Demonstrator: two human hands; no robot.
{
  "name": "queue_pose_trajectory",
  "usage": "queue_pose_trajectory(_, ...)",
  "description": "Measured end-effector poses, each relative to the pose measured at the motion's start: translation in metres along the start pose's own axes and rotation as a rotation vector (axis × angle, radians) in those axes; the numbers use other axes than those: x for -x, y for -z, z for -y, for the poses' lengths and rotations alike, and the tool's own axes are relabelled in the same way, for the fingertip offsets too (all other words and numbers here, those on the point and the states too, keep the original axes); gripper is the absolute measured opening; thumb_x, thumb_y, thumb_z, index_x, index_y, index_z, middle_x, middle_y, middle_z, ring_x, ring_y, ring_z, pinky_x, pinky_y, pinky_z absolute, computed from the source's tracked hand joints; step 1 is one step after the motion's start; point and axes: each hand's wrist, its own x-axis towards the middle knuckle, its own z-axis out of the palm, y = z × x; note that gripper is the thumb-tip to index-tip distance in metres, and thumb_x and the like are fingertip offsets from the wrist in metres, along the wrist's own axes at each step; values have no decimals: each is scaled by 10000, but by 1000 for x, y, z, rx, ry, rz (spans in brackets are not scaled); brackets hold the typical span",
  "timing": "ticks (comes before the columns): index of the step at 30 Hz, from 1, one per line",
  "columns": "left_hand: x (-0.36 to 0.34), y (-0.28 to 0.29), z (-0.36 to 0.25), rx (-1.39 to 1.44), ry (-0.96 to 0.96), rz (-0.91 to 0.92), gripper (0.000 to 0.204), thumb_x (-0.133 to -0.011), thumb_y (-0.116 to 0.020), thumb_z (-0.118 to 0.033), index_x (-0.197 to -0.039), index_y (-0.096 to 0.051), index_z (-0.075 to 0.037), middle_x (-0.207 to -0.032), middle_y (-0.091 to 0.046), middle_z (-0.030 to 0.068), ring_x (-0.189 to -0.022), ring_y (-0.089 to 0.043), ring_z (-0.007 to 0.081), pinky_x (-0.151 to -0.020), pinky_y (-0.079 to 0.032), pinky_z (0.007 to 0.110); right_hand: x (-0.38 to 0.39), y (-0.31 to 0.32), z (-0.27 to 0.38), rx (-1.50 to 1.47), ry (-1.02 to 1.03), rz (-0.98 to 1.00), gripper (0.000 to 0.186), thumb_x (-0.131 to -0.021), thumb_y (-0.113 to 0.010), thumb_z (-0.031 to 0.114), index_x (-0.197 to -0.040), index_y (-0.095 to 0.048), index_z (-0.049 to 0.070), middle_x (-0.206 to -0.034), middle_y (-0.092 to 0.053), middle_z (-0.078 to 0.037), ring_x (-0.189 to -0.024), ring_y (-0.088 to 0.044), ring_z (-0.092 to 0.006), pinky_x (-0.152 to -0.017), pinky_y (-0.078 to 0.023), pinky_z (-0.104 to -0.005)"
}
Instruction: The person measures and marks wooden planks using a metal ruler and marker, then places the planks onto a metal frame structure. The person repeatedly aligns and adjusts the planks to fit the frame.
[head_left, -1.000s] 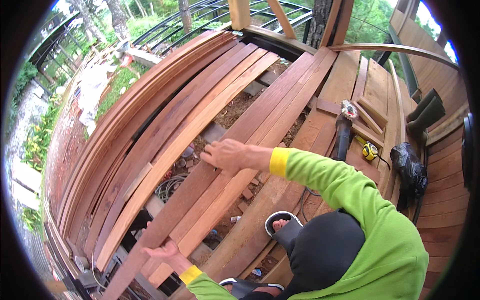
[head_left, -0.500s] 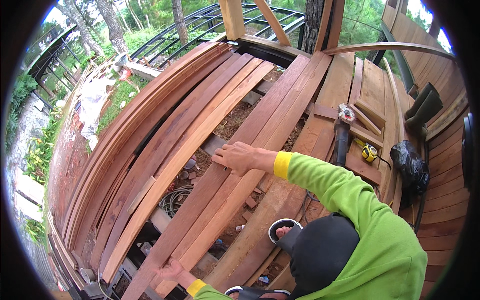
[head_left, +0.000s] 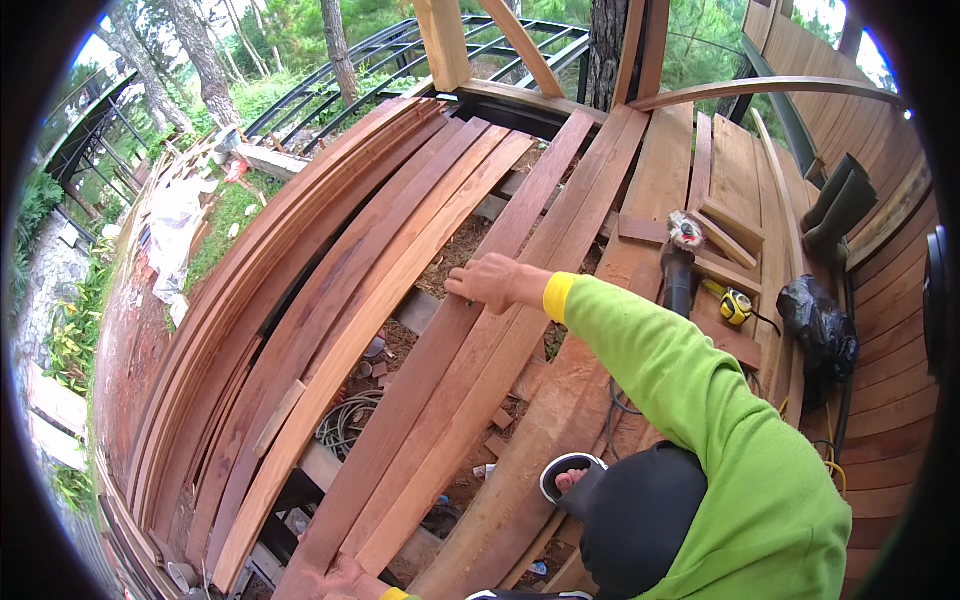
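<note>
A long reddish-brown plank [head_left: 408,392] runs from near to far across the floor frame. My right hand [head_left: 487,283] has its fingers curled over the plank's left edge, about midway along. At the lower edge of the view, my left hand [head_left: 345,578] grips the plank's near end; part of its fingers is hidden. Right beside this plank lies a lighter brown plank [head_left: 470,410]. Further left are an orange-brown plank [head_left: 370,340] and a darker board [head_left: 335,300], with an opening between them and my plank.
An angle grinder [head_left: 680,275], a yellow tape measure [head_left: 736,305] and wood offcuts [head_left: 728,240] lie to the right. Near them are a black plastic bag [head_left: 818,320] and boots [head_left: 840,210]. Coiled cable [head_left: 350,422] and rubble show through the floor openings.
My right hand has moved farther along the plank, away from me. My left hand has come down toward the lower edge. The whole view has shifted slightly.
</note>
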Motion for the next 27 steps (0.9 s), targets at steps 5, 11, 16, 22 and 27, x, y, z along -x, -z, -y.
queue_pose_trajectory(5, -3, -1, 16, -83, 20, -150, 672, -847, -613, -424, -1297, -453, 49, -1297, -526, 197, -1210, -502, 321, -1051, -388, 419, 1, -16, -56, 38, -87, -86, 613, -567, -812, 114, -1101, -517, 51, -1036, -582, -106, -961, -625, -308, -753, -516, -407)
queue_pose_trajectory(11, 11, -41, 40, -152, 72, -307, 652, -858, -630, -430, -1280, -463, 40, -1271, -541, 194, -1194, -513, 316, -1032, -406, 421, -7, -19, -83, 89, -177, -41, 599, -602, -803, 79, -1119, -505, 33, -1053, -566, -115, -943, -630, -307, -740, -521, -404)
queue_pose_trajectory(16, 5, -51, 63, -138, 169, -223, 583, -871, -641, -376, -1264, -481, 24, -1251, -556, 185, -1177, -523, 301, -1016, -423, 424, -3, -40, -107, 100, -225, -32, 578, -627, -772, 42, -1128, -484, 22, -1064, -557, -119, -934, -635, -309, -726, -525, -397)
queue_pose_trajectory(22, 0, -57, 85, -129, 217, -249, 502, -908, -602, -324, -1238, -497, 40, -1258, -555, 179, -1165, -529, 285, -1015, -429, 410, -15, -64, -128, 148, -259, -9, 509, -672, -720, 38, -1123, -484, 28, -1076, -555, -112, -937, -641, -307, -718, -532, -397)
queue_pose_trajectory(27, -1, -69, 102, -157, 221, -270, 517, -913, -592, -338, -1242, -485, 45, -1251, -559, 178, -1164, -528, 292, -1011, -429, 415, -14, -76, -140, 145, -297, -61, 459, -701, -699, 63, -1114, -502, 30, -1095, -553, -115, -935, -647, -310, -717, -535, -404)
